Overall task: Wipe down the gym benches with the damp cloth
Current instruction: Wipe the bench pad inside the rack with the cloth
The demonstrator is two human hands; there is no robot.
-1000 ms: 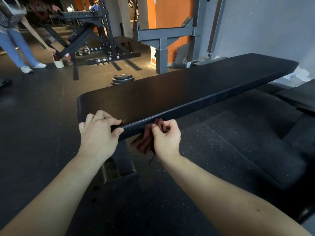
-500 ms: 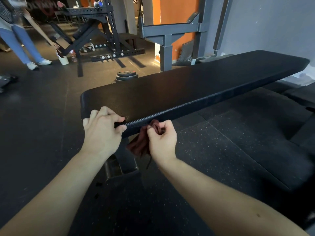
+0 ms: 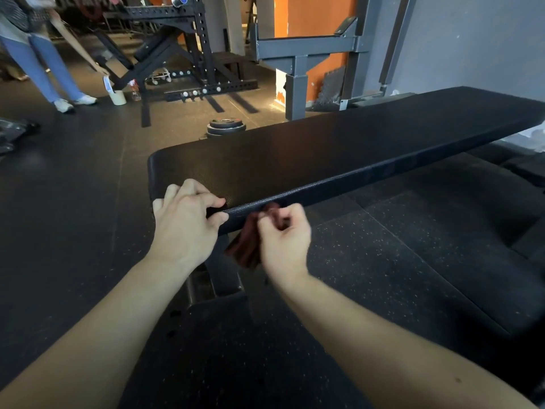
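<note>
Your bare forearms reach forward, hands close together. Your left hand (image 3: 185, 228) grips the bench (image 3: 324, 154) edge, fingers curled on top, thumb against the side. Your right hand (image 3: 284, 240), slightly blurred, pinches the cloth (image 3: 244, 250) in curled fingers just beside it

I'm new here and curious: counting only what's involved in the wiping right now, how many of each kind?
hands: 2, left hand and right hand
dark red cloth: 1
black bench: 1
total: 4
</note>
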